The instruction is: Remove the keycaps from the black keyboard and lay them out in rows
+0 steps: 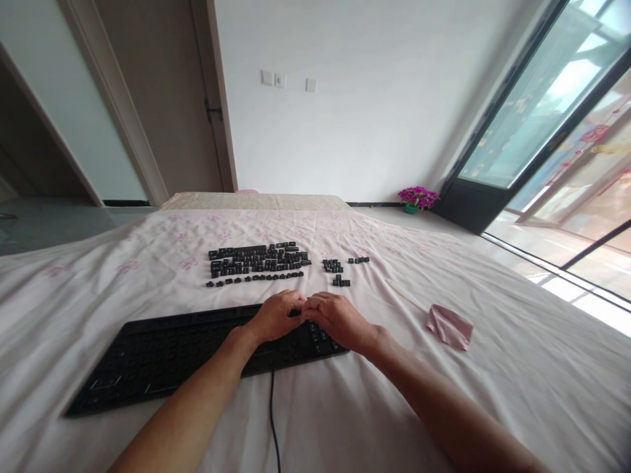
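A black keyboard lies on the bedsheet, its cable running toward me. Most of its left and middle part has no keycaps, while keys still show at the right end near the number pad. My left hand is over the right half of the keyboard, fingers curled. Touching it at the fingertips is my right hand, closed above the number pad. Whatever the fingers pinch is hidden. Beyond the hands, loose black keycaps lie in rows, with smaller groups of keycaps to their right.
A pale pink sheet covers the surface. On the right lies a thin stick with a pink cloth. Farther off are a pot of purple flowers, a glass door, a white wall with switches and a brown door.
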`<action>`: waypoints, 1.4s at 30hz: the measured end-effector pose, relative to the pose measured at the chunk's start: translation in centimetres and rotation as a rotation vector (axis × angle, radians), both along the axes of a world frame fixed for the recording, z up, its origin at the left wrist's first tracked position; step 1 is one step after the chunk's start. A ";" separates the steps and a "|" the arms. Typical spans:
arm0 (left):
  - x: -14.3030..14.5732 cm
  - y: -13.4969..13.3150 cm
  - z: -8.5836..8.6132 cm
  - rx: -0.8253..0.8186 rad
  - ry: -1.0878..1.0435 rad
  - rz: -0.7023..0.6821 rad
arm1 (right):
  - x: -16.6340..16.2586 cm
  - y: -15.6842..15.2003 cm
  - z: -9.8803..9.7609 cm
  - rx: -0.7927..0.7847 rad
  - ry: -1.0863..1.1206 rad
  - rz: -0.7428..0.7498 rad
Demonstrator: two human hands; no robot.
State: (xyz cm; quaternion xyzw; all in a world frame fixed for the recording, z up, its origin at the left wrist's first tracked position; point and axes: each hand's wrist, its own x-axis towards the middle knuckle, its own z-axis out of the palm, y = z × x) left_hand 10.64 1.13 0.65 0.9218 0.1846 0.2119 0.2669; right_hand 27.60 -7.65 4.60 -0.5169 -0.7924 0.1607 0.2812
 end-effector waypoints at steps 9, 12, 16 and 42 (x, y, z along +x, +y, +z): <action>0.0 0.1 -0.6 0.033 0.010 0.000 | 0.9 0.2 -0.9 -0.067 0.172 -0.021; 0.1 0.2 -0.6 0.023 -0.010 0.027 | 0.0 0.4 -0.5 0.002 0.078 0.043; 0.1 0.3 -0.7 0.018 -0.016 0.025 | -0.2 0.6 -0.6 -0.027 0.083 -0.022; 0.9 -0.8 -0.2 -0.344 -0.211 0.140 | -0.5 -0.7 -2.0 0.467 0.262 0.006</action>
